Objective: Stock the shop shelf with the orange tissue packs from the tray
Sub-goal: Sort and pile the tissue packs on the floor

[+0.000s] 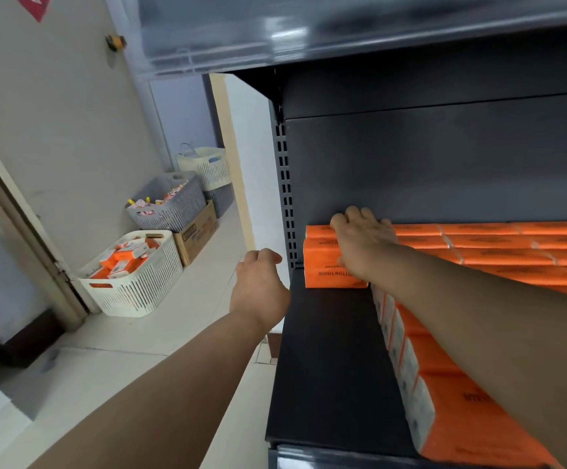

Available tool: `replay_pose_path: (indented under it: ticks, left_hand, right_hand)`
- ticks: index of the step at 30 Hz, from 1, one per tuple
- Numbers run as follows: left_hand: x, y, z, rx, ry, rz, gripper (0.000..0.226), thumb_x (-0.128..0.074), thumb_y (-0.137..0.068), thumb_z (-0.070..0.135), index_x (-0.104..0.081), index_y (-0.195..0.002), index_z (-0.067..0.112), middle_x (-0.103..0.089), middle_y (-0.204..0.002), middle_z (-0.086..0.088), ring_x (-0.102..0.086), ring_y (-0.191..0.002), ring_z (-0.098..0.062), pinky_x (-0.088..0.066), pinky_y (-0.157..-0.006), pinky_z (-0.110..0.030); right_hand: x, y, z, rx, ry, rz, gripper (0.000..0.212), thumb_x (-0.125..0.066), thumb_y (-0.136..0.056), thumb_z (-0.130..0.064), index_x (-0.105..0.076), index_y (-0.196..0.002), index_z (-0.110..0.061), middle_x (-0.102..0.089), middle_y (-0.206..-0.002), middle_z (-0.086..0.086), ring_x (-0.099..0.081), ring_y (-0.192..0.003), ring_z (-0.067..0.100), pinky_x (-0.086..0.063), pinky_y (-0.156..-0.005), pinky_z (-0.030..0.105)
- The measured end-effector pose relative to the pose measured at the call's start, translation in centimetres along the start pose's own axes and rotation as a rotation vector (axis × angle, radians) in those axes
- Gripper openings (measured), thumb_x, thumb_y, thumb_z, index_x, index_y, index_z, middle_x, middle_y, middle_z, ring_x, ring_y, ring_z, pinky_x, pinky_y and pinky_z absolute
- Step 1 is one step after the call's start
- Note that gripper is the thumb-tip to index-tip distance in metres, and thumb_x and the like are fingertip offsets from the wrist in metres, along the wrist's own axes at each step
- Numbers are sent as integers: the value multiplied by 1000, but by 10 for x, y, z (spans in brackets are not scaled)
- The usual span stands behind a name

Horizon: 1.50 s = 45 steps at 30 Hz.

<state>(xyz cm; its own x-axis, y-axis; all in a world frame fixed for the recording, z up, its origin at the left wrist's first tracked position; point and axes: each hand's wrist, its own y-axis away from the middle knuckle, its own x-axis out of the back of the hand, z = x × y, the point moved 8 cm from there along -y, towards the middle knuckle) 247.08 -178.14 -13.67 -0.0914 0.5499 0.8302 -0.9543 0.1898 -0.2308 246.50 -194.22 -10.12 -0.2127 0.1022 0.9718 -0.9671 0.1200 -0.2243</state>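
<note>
Orange tissue packs [512, 252] cover the right and back of the dark shelf board [329, 360]. At the back left corner stand upright orange packs [322, 262] with "COTTON TISSUE" print. My right hand [363, 242] lies over the top of these corner packs, fingers curled over their far edge and thumb against the front face. My left hand [258, 282] hovers just left of the shelf's edge, loosely curled, holding nothing. A white slatted tray [140, 286] with more orange packs stands on the floor to the left.
A grey basket [170, 204] with small items sits on a cardboard box [197, 231] behind the tray, with a white basket [207, 167] further back. A shelf board [343, 32] hangs overhead. A perforated upright [283, 184] bounds the shelf's left side.
</note>
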Motion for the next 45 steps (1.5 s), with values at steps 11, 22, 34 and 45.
replay_pose_path:
  ticks: [11,22,34,45]
  left_hand:
    - [50,144,-42,88,39,54,43,-49,-87,-2,-51,-127,13,-49,-132,-5,-51,-119,-21,-43,-95,-31]
    - [-26,399,-206,588,22,-140,42,-51,-86,3,-52,-126,14,-52,-130,-6,-51,-119,-23,-43,-98,-36]
    - [-181,485,-204,611,-45,-589,45,-45,-86,4,-46,-130,16,-46,-134,-7,-43,-127,-23,-36,-101,-32]
    - [-223,495,-234,765,-37,-646,45,-42,-87,2,-45,-130,15,-48,-134,-5,-44,-126,-23,-39,-97,-35]
  right_hand:
    - [58,167,-99,268,-226,178,44,-58,-88,-14,-47,-130,-15,-48,-129,7,-41,-121,28,-37,-91,42]
    - [-127,418,-184,474,-425,-308,29,-59,-82,-10,-59,-110,-16,-59,-104,7,-56,-102,31,-45,-80,42]
    - [-310,522,-99,229,-156,-861,38,-38,-90,-9,-48,-124,-23,-47,-127,0,-43,-121,22,-37,-95,37]
    - [-377,523,-133,534,17,-934,37,-35,-97,-17,-49,-130,-25,-41,-138,0,-33,-129,23,-29,-101,39]
